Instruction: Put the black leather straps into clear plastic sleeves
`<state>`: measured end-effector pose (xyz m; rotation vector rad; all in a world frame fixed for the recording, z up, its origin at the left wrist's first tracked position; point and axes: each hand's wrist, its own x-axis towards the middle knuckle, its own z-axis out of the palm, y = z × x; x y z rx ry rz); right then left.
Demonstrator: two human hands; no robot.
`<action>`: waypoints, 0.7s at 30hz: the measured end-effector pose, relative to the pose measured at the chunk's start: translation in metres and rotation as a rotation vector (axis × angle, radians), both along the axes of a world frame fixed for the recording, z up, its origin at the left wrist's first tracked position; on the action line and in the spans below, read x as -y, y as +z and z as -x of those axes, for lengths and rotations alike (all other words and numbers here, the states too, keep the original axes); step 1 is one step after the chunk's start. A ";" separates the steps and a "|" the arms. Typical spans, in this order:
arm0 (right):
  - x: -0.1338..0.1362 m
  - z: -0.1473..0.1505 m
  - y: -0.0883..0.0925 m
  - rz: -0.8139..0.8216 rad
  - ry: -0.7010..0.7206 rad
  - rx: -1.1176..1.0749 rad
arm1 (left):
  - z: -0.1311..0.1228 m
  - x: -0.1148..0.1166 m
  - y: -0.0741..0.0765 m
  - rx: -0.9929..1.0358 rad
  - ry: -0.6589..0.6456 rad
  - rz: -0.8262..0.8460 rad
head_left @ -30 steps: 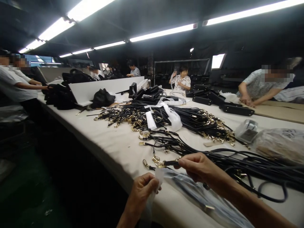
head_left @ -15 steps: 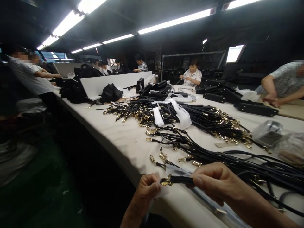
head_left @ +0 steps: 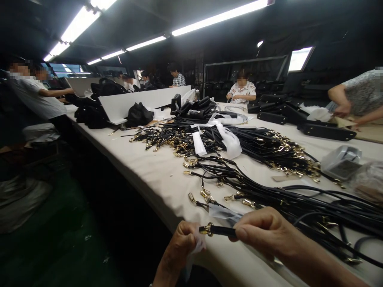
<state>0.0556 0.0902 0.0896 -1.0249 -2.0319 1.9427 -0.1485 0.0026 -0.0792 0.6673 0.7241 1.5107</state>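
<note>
My right hand (head_left: 263,233) pinches the end of a black strap (head_left: 221,230) that carries a gold clasp (head_left: 206,229) at its tip. Close to the clasp, my left hand (head_left: 182,243) is closed on the mouth of a clear plastic bag (head_left: 198,243). Both hands hover over the near edge of the white table (head_left: 155,175). Just beyond them lies a tangle of black straps with gold clasps (head_left: 239,187).
A bigger heap of black straps (head_left: 227,139) with white ties (head_left: 227,139) covers the table's middle. Black bags (head_left: 137,114), a white board (head_left: 143,103) and a plastic box (head_left: 341,161) sit further off. Other people work at the left, far end and right. The floor drops away to the left.
My right hand lifted the strap end off the pile and brought its clasp to the bag mouth held by my left hand. The view shifted slightly left and down.
</note>
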 end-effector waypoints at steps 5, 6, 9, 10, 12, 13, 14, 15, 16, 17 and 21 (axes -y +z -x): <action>0.000 -0.001 -0.004 0.011 -0.011 -0.010 | 0.003 0.003 0.006 0.022 0.011 0.009; 0.000 -0.001 -0.004 0.015 -0.009 -0.013 | 0.003 0.003 0.006 0.026 0.018 0.012; -0.001 -0.001 -0.005 0.009 0.002 -0.003 | 0.004 0.004 0.007 0.041 0.034 0.004; -0.002 -0.002 -0.005 0.000 0.009 0.006 | 0.003 0.003 0.008 0.051 0.031 -0.002; -0.003 -0.002 -0.009 -0.019 0.030 0.025 | 0.003 0.002 0.010 0.060 0.016 -0.018; -0.004 -0.002 -0.011 -0.022 0.042 0.035 | 0.003 0.001 0.011 0.052 0.003 -0.025; -0.005 -0.003 -0.014 -0.022 0.052 0.043 | 0.002 0.000 0.013 0.038 -0.011 -0.029; -0.006 -0.003 -0.017 -0.026 0.059 0.055 | 0.003 -0.001 0.015 0.023 -0.023 -0.035; -0.006 -0.003 -0.021 -0.042 0.066 0.068 | 0.003 -0.001 0.017 0.002 -0.036 -0.035; -0.007 -0.003 -0.024 -0.080 0.071 0.082 | 0.004 -0.001 0.019 -0.028 -0.048 -0.029; -0.005 0.002 -0.034 -0.484 0.138 0.154 | 0.005 -0.001 0.025 -0.248 -0.103 0.034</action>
